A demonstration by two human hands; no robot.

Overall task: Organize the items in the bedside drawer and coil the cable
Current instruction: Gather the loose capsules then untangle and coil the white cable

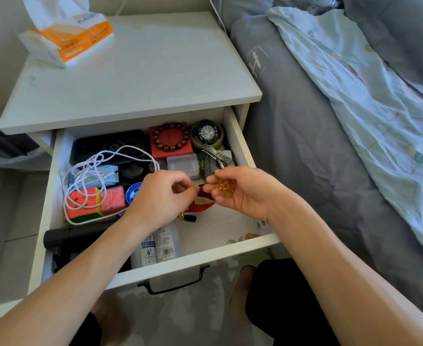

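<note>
Two hands are busy over the open drawer (pixel 240 143), and neither is on the cable yet. Your right hand (pixel 240 193) is cupped palm-up with a small cluster of amber beads (pixel 225 186) lying in its curled fingers. Your left hand (pixel 164 196) is pinched at the fingertips just beside them, over a red pouch (pixel 200 204), though what it pinches is too small to make out. I judge you are gathering loose beads, so the sorting step is in hand.

Several more beads (pixel 245 237) lie loose on the drawer floor, in the front corner nearest the bed (pixel 305 146). Collect those before you move on, and they look likely to roll if the drawer is bumped.

Your white cable (pixel 98 171) sprawls in loose tangled loops on the drawer's far-from-bed side, draped over a pink puzzle cube (pixel 84 203) and a black case (pixel 110 146). At the drawer's back, a bead bracelet (pixel 171 137) rests on a red box (pixel 170 143), with a black watch (pixel 206 132) beside it toward the bed. Along the front edge lie a black cylinder (pixel 73 236) and a white bottle (pixel 155 245).

Next, you need somewhere to put the beads, probably the pouch, so both hands come free. Coiling will then call for lifting the cable off the cube without dragging small things along.
</note>
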